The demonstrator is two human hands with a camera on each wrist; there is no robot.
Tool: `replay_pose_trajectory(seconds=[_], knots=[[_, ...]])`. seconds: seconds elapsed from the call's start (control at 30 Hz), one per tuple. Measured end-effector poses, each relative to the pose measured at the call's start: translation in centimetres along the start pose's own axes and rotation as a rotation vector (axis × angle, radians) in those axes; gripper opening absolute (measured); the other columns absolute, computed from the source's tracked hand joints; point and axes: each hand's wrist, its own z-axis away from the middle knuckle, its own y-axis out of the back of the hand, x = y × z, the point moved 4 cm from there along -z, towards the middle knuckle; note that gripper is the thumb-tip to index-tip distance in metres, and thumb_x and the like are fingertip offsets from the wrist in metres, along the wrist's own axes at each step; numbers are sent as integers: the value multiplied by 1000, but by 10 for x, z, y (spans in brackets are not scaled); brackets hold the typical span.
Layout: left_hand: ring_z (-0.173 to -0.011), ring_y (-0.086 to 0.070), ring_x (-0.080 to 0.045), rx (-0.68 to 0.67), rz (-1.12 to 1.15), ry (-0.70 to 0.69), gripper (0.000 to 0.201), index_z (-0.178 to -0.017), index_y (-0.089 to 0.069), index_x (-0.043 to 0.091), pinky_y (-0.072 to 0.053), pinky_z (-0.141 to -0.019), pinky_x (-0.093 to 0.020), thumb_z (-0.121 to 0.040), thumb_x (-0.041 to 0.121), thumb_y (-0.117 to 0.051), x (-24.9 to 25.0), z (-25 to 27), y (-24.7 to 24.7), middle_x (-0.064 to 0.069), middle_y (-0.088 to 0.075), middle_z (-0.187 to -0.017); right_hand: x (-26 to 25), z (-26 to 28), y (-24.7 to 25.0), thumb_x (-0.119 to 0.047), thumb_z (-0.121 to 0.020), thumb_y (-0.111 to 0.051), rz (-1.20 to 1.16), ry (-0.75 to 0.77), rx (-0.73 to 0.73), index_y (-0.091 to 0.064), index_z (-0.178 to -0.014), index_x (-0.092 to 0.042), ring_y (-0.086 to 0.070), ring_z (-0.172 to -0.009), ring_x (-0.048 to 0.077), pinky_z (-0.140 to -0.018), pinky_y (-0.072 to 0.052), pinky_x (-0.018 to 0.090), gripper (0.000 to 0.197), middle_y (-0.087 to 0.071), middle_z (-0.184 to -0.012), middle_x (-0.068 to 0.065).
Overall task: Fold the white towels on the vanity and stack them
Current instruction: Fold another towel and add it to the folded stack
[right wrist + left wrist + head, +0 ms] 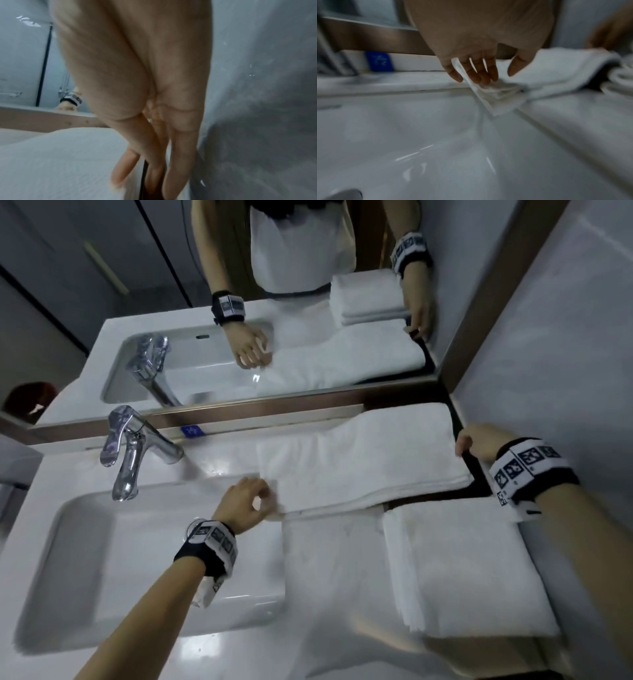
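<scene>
Taking the faucet (137, 450) as the marker and reading rightward: just right of it, at the corner of the sink (85, 559), the left hand (245, 503) pinches the left end of a long, part-folded towel (359, 457), the corner bunched between its fingers (481, 75) and thumb. That towel runs further right from the faucet along the foot of the mirror (308, 320), lying as a narrow band on the vanity (325, 577).

At its far end, well right of the faucet and against the wall, the right hand (478, 441) has its fingers (120, 170) straight and pointing down over the towel's edge. Whether it grips the cloth or only presses it, I cannot tell.

Nearer the viewer and also right of the faucet sits a stack of folded towels (469, 570).

To my eye this is mid-fold: lengthwise halving done, ends in hand. Next would be bringing one end over to meet the other squarely, then lifting the folded piece onto the stack.
</scene>
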Motion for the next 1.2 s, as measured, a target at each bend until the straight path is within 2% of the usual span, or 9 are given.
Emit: replay_pose_trajectory(seconds=[0.13, 0.33, 0.47, 0.63, 0.77, 0.9, 0.97, 1.07, 1.2], knots=[[-94, -57, -33, 286, 311, 380, 17, -100, -56, -1, -44, -80, -37, -91, 14, -55, -23, -17, 17, -13, -61, -98, 4, -18, 7, -10, -97, -43, -190, -76, 56, -59, -116, -1, -58, -97, 31, -82, -43, 31, 27, -60, -117, 19], [-90, -58, -28, 67, 752, 745, 53, -96, -54, -3, -47, -83, -37, -92, 49, -47, -20, -54, 3, -17, -58, -95, 1, -52, -4, -40, -96, -46, -599, -154, 57, -55, -96, 0, -54, -106, 30, -92, -48, 36, 41, -52, -112, 15], [-110, -57, -40, 32, 728, 788, 78, -125, -45, -14, -47, -91, -44, -88, 54, -52, -13, -64, -6, -28, -58, -115, -2, -63, -5, -55, -85, -56, -604, -229, 16, -41, -136, 3, -46, -126, 36, -108, -38, 47, 79, -47, -139, 18], [-83, -47, -25, 263, 769, 638, 26, -93, -40, 8, -36, -68, -32, -92, 31, -52, -8, -68, 0, -1, -45, -76, -10, -66, -3, -44, -85, -64, -721, -132, -59, -51, -130, 0, -53, -123, 34, -108, -39, 47, 64, -55, -134, 19], [-83, -49, -25, 409, 898, 611, 17, -104, -32, 12, -41, -76, -35, -96, 16, -46, -4, -66, 9, -12, -50, -91, -5, -61, 11, -20, -90, -61, -815, -24, 228, -56, -124, -2, -57, -115, 36, -99, -45, 43, 38, -59, -127, 21], [-103, -47, -35, 415, 453, 642, 41, -123, -36, 0, -41, -92, -44, -85, -4, -51, 11, -69, 13, -21, -46, -117, -5, -61, 9, -9, -88, -59, -479, -25, 379, -49, -130, 2, -48, -123, 38, -104, -40, 41, 44, -50, -135, 24], [-120, -42, -38, 498, 233, 387, 49, -131, -38, -3, -35, -101, -41, -84, -2, -53, 36, -77, 22, -24, -42, -132, -18, -58, 6, -15, -89, -58, -288, 45, 430, -38, -139, -4, -35, -133, 36, -111, -30, 41, 55, -37, -145, 21], [-142, -25, -31, 296, 85, -33, 55, -144, -27, 2, -21, -117, -39, -93, 7, -44, 85, -101, 8, -18, -29, -151, -57, -52, -7, -30, -95, -51, -67, 303, 300, -21, -149, -14, -11, -146, 32, -118, -15, 42, 64, -14, -158, 10], [-147, 9, -22, -43, -101, -137, 57, -151, 1, 18, -3, -120, -47, -102, 33, -24, 119, -128, -38, 1, 4, -160, -91, -58, -39, -51, -96, -34, 270, 453, 32, 2, -151, -32, 14, -147, 25, -117, -7, 54, 68, 14, -160, -5]])
